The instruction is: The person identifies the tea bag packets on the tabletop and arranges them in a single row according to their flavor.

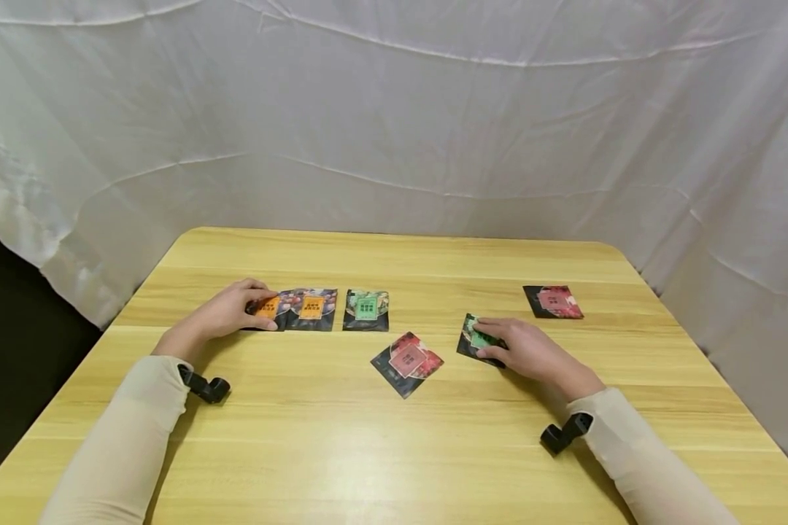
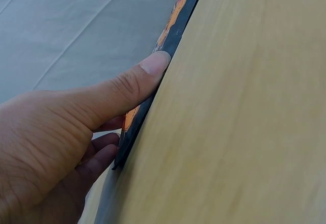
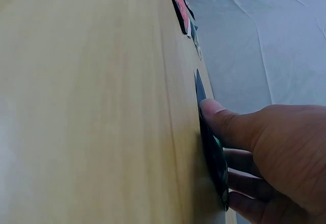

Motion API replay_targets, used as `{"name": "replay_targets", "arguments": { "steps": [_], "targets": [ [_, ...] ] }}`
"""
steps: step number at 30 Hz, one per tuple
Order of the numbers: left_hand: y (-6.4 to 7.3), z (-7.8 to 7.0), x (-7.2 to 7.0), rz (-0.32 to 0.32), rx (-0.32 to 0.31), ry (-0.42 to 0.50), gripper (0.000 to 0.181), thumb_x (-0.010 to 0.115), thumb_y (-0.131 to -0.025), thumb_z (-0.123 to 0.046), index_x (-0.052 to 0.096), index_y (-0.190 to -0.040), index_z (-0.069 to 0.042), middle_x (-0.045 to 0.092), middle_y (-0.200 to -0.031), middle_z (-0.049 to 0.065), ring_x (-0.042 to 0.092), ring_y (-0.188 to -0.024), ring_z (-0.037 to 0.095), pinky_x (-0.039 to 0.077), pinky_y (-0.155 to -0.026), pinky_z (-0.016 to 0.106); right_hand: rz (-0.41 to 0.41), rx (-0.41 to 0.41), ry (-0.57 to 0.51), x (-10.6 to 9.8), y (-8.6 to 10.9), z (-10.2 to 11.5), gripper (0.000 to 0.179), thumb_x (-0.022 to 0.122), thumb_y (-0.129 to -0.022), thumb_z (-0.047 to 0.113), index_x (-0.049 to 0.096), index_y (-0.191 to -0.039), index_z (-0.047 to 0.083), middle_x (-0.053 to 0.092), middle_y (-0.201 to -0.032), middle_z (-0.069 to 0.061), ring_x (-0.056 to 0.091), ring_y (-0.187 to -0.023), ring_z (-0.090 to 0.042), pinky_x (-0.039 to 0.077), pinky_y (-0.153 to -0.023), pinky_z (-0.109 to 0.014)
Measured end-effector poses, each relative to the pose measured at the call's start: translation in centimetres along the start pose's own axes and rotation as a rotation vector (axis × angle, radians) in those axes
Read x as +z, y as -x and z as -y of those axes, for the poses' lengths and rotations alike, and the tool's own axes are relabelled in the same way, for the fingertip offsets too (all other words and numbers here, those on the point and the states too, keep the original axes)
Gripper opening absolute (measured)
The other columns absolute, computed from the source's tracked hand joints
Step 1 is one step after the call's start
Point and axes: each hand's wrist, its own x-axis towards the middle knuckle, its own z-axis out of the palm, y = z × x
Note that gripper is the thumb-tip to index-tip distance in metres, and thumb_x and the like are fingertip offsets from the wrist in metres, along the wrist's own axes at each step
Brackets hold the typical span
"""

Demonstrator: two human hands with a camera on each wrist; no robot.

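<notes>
Green packet in the right hand: a flat, roughly square sachet, black along its lower part, with a bright green label mostly hidden by the fingers. It sits right of the table's middle, turned slightly askew. The right thumb presses its near edge while the other fingers bend over the far side, so the hand grasps it between them. From the right wrist its dark face looks glossy and bulges a little; whether it is lifted at all, I cannot tell.

Orange packet at the left: black lower band, orange label with dark characters, colourful printing around it. The left hand grasps it likewise, thumb on the near edge and fingers curled behind. Its right side meets a second orange packet, whose label shows whole. Just beside that lies a second green packet, upright to the viewer, with a pale green label. A red packet rests cornerwise between the hands; another red packet lies beyond the right hand.
</notes>
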Motion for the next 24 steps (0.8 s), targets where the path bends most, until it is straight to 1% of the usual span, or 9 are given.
{"name": "replay_targets", "arguments": {
  "steps": [10, 13, 20, 24],
  "targets": [
    [0.0, 0.2, 0.0, 0.003, 0.003, 0.01, 0.081, 0.074, -0.084, -0.05, 0.05, -0.142, 0.001, 0.042, -0.139, 0.023, 0.038, -0.128, 0.046, 0.032, -0.103, 0.062, 0.032, 0.031, -0.033, -0.2, -1.2, -0.4, 0.055, 0.066, -0.094, 0.034, 0.054, -0.142, 0.009, 0.051, -0.142, -0.017, 0.047, -0.129, -0.04, 0.038, -0.103, -0.056],
    [-0.1, 0.2, 0.0, 0.005, -0.007, 0.008, 0.082, 0.074, -0.083, -0.051, 0.05, -0.142, 0.001, 0.041, -0.14, 0.023, 0.038, -0.129, 0.045, 0.032, -0.104, 0.062, 0.046, 0.036, -0.041, -0.2, -1.7, -0.5, 0.055, 0.066, -0.095, 0.035, 0.054, -0.142, 0.011, 0.05, -0.143, -0.016, 0.046, -0.129, -0.04, 0.038, -0.103, -0.056],
    [-0.1, 0.3, 0.0, 0.009, -0.008, 0.001, 0.084, 0.074, -0.082, -0.052, 0.049, -0.143, 0.001, 0.041, -0.141, 0.023, 0.037, -0.13, 0.045, 0.031, -0.104, 0.062, 0.078, 0.041, -0.128, -0.2, -2.7, -1.1, 0.056, 0.068, -0.092, 0.039, 0.056, -0.141, 0.015, 0.05, -0.145, -0.01, 0.046, -0.131, -0.037, 0.038, -0.104, -0.054],
    [0.0, 0.2, -0.1, 0.009, -0.01, 0.006, 0.083, 0.075, -0.083, -0.05, 0.049, -0.143, 0.001, 0.04, -0.141, 0.024, 0.036, -0.13, 0.046, 0.031, -0.104, 0.062, 0.083, 0.036, -0.151, -0.1, -3.2, -1.2, 0.058, 0.068, -0.09, 0.044, 0.057, -0.141, 0.018, 0.05, -0.145, -0.007, 0.046, -0.131, -0.035, 0.039, -0.104, -0.055]
  ]
}}
